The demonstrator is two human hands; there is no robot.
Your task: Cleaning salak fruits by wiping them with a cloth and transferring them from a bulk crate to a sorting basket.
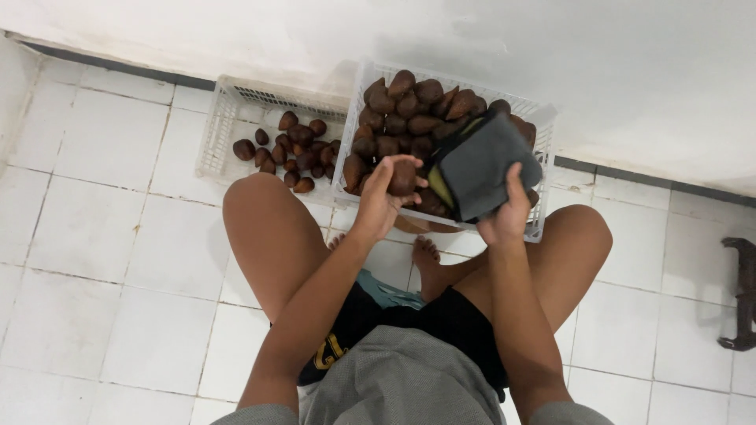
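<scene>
hands: left (381,203) grips 1 glossy dark-brown scaly fruit (402,178); right (508,214) clasps a grey scrubbing pad (482,167).

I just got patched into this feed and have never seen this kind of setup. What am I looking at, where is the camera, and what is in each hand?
There is no machine here: these are a person's two bare hands, filmed by one camera worn on the head and looking down. You see the person's knees, shorts and bare feet because they squat on a white tiled floor by a white wall.

In front stand two white plastic crates. The fuller crate is heaped with brown scaly fruit; the emptier crate to its left holds a small scatter of the same fruit.

The left hand grips one brown fruit over the fuller crate. The right hand holds a dark grey pad with a yellow-green edge, perhaps a sponge, over the same crate.

A dark object lies at the right; I cannot tell what it is.
</scene>
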